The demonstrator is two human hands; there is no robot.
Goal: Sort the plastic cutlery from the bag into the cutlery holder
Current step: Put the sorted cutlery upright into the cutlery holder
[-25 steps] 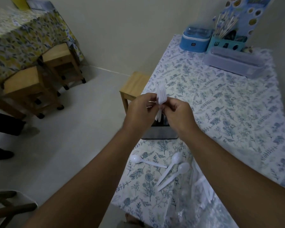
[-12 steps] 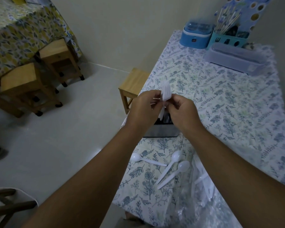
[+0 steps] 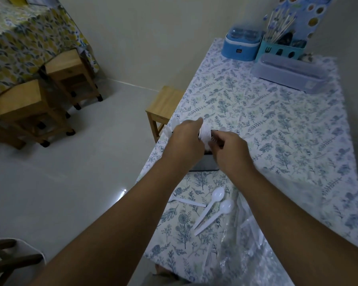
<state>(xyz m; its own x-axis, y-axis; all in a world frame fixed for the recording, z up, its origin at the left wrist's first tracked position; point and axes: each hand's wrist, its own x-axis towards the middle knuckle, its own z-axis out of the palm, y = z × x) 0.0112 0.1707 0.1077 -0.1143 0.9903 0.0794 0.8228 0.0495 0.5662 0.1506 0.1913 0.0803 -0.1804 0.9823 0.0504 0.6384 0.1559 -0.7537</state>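
Both forearms stretched forward, left hand [image 3: 185,139] and right hand [image 3: 228,148] close together, fingers seemingly pinching

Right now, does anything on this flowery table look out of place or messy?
Yes, a little: three white plastic spoons lie loose and crisscrossed on the tablecloth near the clear bag, not in the cutlery holder where both hands are busy. Nothing looks spilled or broken.

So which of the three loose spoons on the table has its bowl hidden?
The leftmost spoon: the left forearm covers its bowl, while the other two spoons show theirs.
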